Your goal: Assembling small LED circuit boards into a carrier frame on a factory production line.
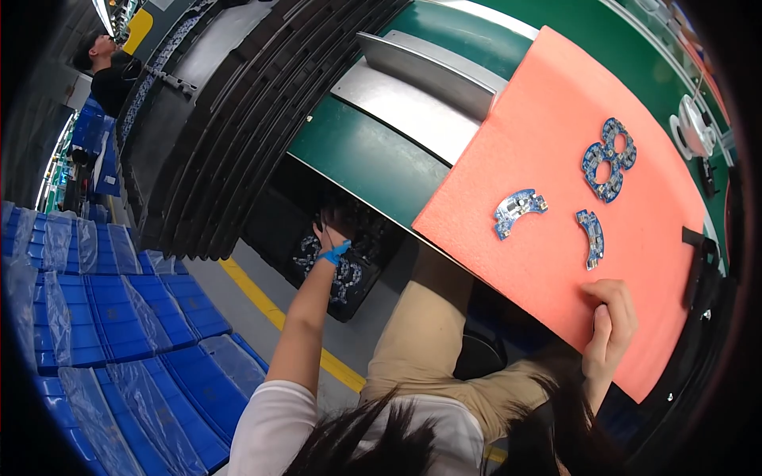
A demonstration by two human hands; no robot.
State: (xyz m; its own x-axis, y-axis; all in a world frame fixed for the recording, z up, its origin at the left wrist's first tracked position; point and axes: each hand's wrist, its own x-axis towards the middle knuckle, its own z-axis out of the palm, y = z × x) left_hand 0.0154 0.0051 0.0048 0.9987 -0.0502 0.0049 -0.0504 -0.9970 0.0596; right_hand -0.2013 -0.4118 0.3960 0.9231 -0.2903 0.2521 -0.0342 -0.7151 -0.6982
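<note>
My left hand (332, 229), with a blue band (336, 252) at its wrist, reaches down beside the workbench into a black tray (341, 312) of circuit boards (347, 279). Its fingers are lost in shadow, so any hold is hidden. At the near right edge of the salmon-coloured mat (508, 262), my right hand (611, 324) rests loosely bent, thumb and forefinger apart, with nothing visible in it. Just beyond it lies a curved blue board (590, 239). To the left is another arc-shaped board (518, 213), and farther back sits a figure-eight-shaped pair of ring boards (608, 161).
A tall stack of black trays (230, 119) stands left of the green bench (373, 151). A metal angle plate (413, 95) lies beside the mat. Blue bins (135, 317) with plastic film fill the lower left. Another person (109, 79) is at the far left.
</note>
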